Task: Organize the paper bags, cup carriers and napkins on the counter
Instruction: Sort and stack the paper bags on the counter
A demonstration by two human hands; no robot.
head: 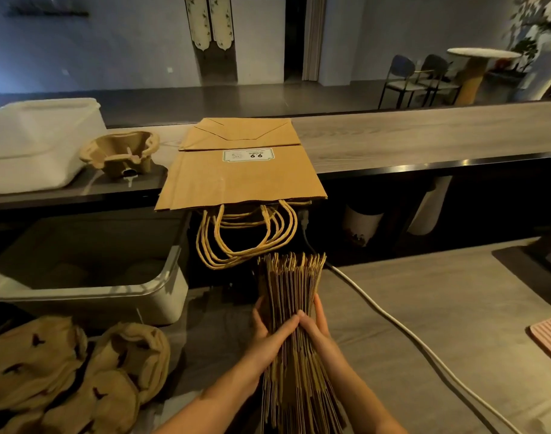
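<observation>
A thick bundle of flat brown paper bags (291,277) stands on edge on the lower counter in front of me. My left hand (269,335) grips its left side and my right hand (318,332) grips its right side, fingers meeting over the top edges. On the raised counter lies a stack of flat brown handled bags (242,180), their twisted handles hanging over the near edge. A pulp cup carrier (120,153) sits to the left of that stack. More pulp cup carriers (73,374) are heaped at the bottom left.
A white lidded bin (33,142) sits on the raised counter at far left, and an open white tub (89,286) stands below it. A white cable (408,330) runs across the lower counter at right. A pink ribbed mat (549,336) lies at the right edge.
</observation>
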